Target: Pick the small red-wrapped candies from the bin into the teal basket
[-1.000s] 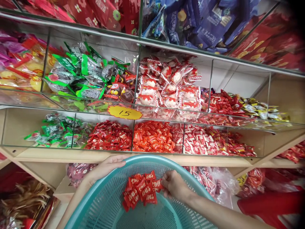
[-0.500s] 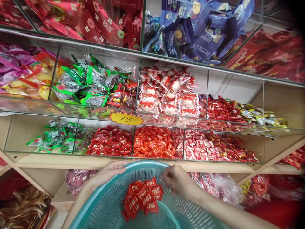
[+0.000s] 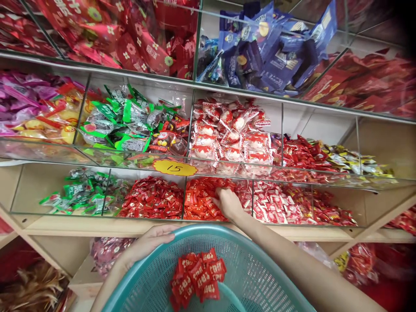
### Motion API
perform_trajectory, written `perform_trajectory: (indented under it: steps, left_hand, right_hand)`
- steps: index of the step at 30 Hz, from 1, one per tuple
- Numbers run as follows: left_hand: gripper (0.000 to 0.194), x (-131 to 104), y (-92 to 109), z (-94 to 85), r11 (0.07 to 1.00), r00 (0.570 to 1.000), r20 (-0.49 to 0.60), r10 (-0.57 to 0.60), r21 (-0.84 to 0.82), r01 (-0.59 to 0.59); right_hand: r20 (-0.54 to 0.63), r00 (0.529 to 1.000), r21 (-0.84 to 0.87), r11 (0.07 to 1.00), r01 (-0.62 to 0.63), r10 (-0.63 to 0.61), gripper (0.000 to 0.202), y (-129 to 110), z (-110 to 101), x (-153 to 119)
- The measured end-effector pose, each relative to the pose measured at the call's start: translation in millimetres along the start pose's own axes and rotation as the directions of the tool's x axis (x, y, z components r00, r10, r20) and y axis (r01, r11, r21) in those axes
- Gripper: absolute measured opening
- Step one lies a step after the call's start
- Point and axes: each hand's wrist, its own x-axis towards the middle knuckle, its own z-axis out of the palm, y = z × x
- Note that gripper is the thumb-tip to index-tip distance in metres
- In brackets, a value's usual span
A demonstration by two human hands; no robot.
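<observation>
A teal perforated basket (image 3: 260, 268) fills the lower middle, with a pile of red wrapped candies (image 3: 198, 277) inside. My left hand (image 3: 154, 240) grips its upper left rim, fingers over the edge. Up in the lower shelf row, my right hand (image 3: 227, 201) reaches into the compartment of orange-red candies (image 3: 199, 199). Its fingers are curled against the candies; whether any are between them is hidden.
Glass-divided shelves hold green-wrapped candies (image 3: 87, 190), red-and-white ones (image 3: 276, 201) and blue packets (image 3: 279, 60). A yellow tag (image 3: 174, 167) marked 15 hangs on the glass edge above the lower row. A wooden ledge (image 3: 104, 227) runs behind the basket.
My right hand has moved from over the basket up into the orange-red candy compartment. My left hand still holds the rim. The shelves appear slightly lower in view.
</observation>
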Motion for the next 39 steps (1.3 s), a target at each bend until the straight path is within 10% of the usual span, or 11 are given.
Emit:
perform_trajectory:
  steps: [12,18,21,24,28,39]
  left_hand:
    - [0.035,-2,-2,-1.5,1.000,1.000,-0.001,-0.009,-0.004,0.009]
    - [0.035,-1,-3,-1.3,1.000,1.000,-0.006,-0.013,-0.004,0.013]
    - [0.035,0,-4,-2.8,1.000,1.000,-0.023,-0.015,-0.001,0.015]
    - [0.036,0,-4,-2.6,1.000,1.000,-0.022,-0.016,0.003,0.016]
    - [0.036,-1,-2,-0.3,1.000,1.000,-0.011,-0.009,0.011,0.009]
    - [0.035,-2,-4,-1.8,1.000,1.000,-0.029,-0.012,0.027,0.012]
  right_hand:
    - [-0.086,0.995,0.243,0.970,-0.026,0.048,0.020,7,-11,-1]
    - [-0.156,0.987,0.578,0.806,0.127,-0.043,0.023,-2,-43,-36]
    - [0.041,0.989,0.754,0.653,0.063,-0.142,0.024,-10,-53,-71]
    - [0.382,0.890,0.800,0.571,-0.183,-0.249,0.025,-13,-40,-100]
    - [0.556,0.808,0.639,0.722,-0.264,-0.196,0.023,-10,-6,-114]
    - [0.502,0.863,0.262,0.961,-0.088,-0.057,0.021,-27,15,-95]
